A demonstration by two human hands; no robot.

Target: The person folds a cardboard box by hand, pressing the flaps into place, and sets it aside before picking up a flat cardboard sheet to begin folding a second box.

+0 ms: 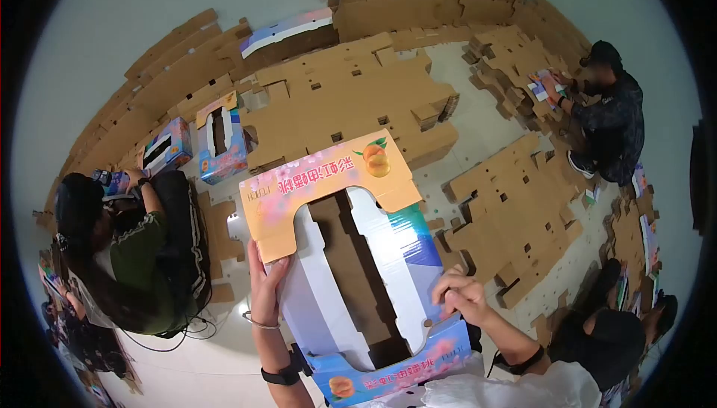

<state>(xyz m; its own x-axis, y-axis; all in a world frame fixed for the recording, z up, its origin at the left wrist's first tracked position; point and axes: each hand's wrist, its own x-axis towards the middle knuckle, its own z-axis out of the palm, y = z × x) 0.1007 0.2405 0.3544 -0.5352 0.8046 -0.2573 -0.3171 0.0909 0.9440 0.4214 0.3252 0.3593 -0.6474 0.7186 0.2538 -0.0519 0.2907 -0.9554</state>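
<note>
Hands close to the camera hold a printed carton [332,176], which stands half-folded on the floor straight ahead. Left hand [265,277] clasps the carton's left wall just under the orange flap, fingers stretched up along it. Right hand [461,297] is curled tight, pinching the edge of the blue right wall. To the left, a seated person [142,258] handles another box. Beyond, two finished boxes [216,143] stand beside a broad stack of brown cardboard blanks [351,94]. Farther right, another person [616,120] crouches over more blanks.
</note>
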